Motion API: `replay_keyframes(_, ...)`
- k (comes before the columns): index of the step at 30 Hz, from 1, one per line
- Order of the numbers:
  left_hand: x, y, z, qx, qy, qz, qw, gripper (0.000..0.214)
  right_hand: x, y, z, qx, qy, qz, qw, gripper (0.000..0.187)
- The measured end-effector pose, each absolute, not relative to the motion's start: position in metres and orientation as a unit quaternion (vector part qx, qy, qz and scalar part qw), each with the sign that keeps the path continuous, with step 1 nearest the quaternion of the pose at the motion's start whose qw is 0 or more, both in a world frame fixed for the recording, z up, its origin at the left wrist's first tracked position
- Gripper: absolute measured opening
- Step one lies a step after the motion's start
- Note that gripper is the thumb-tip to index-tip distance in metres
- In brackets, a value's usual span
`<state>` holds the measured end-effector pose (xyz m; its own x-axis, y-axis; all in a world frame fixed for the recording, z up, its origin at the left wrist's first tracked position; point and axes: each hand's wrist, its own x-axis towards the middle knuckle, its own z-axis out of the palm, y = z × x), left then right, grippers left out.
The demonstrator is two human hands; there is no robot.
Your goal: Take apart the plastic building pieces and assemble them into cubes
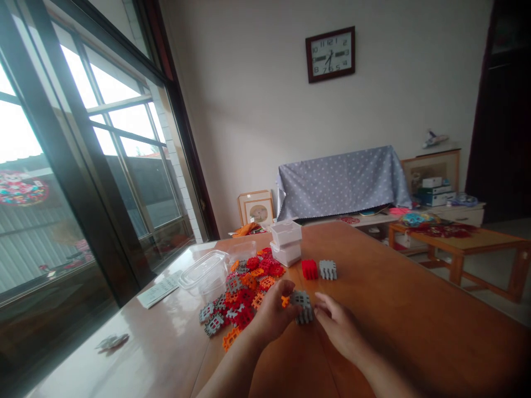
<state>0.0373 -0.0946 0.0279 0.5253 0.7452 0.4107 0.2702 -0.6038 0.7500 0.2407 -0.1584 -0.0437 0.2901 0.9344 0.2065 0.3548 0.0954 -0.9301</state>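
Observation:
Both my hands meet over a wooden table (406, 309), gripping a small grey block assembly (302, 307) made of interlocking plastic pieces. My left hand (271, 315) is closed on its left side, where an orange piece (285, 301) shows at the fingertips. My right hand (338, 326) pinches its right side. Left of my hands lies a pile of red, orange and grey pieces (244, 296). A finished red block (309, 269) and a grey block (328, 270) stand just beyond my hands.
Two stacked white boxes (286, 242) and a clear plastic tub (205, 275) sit behind the pile. A printed sheet (160, 290) and a small wrapper (111, 341) lie at the left near the window. A low wooden table (460, 240) and a cloth-covered bench (342, 179) stand beyond.

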Motion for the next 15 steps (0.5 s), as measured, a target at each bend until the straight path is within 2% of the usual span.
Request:
replay_keyframes(5,0.036,-0.097,0.019,0.799,0.342,0.374,0.325,0.057,0.24,-0.16,-0.04,-0.609,-0.526,0.284,0.522,0.052)
replay_keyframes(15,0.039,-0.107,0.01,0.771,0.395,0.404,0.295,0.019,0.236,-0.166,-0.031,-0.601,-0.547,0.27,0.517,0.05)
